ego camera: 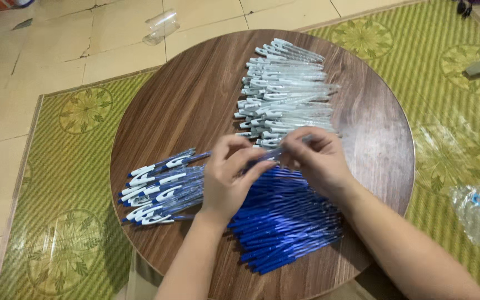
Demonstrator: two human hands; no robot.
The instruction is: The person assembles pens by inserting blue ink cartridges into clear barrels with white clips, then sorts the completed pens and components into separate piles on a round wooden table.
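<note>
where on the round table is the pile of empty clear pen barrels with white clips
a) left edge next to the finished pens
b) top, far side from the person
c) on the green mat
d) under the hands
b: the clear barrels lie heaped at the far side of the round wooden table, beyond both hands, while the blue refills lie near the person.

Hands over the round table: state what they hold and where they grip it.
Both the left hand and right hand pinch one pen between fingertips, left near its lower end, right near its upper end.
</note>
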